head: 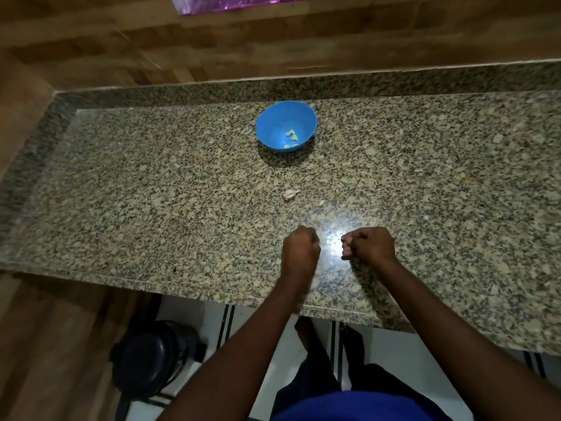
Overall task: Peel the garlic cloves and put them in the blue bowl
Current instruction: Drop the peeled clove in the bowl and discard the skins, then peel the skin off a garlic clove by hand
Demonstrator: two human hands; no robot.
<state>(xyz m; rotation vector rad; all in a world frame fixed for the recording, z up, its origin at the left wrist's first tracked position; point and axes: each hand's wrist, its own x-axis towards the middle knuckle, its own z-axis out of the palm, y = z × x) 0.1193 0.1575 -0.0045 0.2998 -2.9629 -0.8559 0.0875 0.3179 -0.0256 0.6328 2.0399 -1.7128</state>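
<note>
A: Both fists are curled up. The left hand (300, 249) and right hand (368, 245) might hold something, but I can't tell.

B: One unpeeled garlic clove (290, 194) waits just past them. Peeled cloves (292, 136) sit in the far blue bowl (274, 123).

A: The speckled counter (151, 192) could hide little peels.

A speckled granite counter (151, 189) with a raised back edge runs across the view, a bright glare (331, 241) on its polished top. Wood-patterned panelling (212, 41) rises behind it. Below lie white floor tiles (394, 344) and a dark round container (151, 357).
</note>
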